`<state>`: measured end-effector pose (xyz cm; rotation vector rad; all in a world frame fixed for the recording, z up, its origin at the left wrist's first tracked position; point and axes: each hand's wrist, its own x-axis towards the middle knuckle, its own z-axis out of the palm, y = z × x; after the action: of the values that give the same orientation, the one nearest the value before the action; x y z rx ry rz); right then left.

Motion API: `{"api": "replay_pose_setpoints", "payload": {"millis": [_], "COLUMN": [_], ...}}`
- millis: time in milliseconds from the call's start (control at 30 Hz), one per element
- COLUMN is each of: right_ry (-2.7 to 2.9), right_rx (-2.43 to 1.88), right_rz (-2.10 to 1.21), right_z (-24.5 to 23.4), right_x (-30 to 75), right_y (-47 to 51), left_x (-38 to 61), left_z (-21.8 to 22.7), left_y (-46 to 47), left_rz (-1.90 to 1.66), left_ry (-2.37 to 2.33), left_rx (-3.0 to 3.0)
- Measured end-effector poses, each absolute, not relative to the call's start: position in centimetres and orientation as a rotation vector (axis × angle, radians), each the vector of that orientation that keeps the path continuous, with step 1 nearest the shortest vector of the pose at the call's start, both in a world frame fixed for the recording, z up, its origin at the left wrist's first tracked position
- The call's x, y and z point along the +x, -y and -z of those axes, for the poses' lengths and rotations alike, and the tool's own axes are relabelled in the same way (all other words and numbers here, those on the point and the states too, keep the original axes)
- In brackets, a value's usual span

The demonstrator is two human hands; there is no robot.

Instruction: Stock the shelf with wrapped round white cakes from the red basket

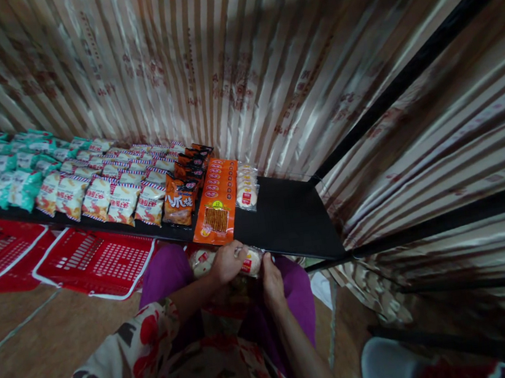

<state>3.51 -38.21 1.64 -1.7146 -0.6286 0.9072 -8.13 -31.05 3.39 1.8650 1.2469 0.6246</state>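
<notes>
Just below the front edge of the black shelf (293, 214), above my lap, both hands are on a clear pack of white round crackers (250, 263) with a red label. My left hand (229, 263) closes over the pack from above, with more white crackers (202, 257) showing on its left side. At the pack's right end, the fingers of my right hand (272, 280) pinch the clear wrapper. A similar row of white cracker packs (246, 191) lies on the shelf, right of an orange flat snack packet (217, 203).
Orange-black bags (182, 199), white-and-red snack bags (123, 200) and teal bags (24, 185) line the shelf leftward. Red baskets (103, 258) stand below. Striped sheeting (216, 51) hangs behind; a black pole (403, 64) slants at right. A grey-white stool (387, 363) stands lower right.
</notes>
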Motion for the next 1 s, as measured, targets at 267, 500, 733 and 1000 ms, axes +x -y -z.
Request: {"api": "replay_pose_setpoints", "payload": {"millis": [267,500,733,1000], "right_ry": [0.654,0.601,0.549,0.561], "right_rx": [-1.555,-1.586,-1.598,-1.633], "right_rz": [-0.906,-0.773,-0.748,-0.702], "right_z": [-0.3,0.5,0.5,0.5], "right_x": [3.5,3.7,3.9,4.5], "right_y": [38.0,37.6,37.0,36.4], "left_x": [-7.6,-7.4,-7.3,-7.4], "left_z": [-3.5,-3.2,-2.8,-2.1], "left_y": [30.8,30.7,30.8,30.7], "left_rz": [-0.631,-0.655,-0.657,-0.618], "left_ry": [-1.25,-1.237,-1.215,-1.23], "left_rx": [1.795,1.699,1.658,1.727]}}
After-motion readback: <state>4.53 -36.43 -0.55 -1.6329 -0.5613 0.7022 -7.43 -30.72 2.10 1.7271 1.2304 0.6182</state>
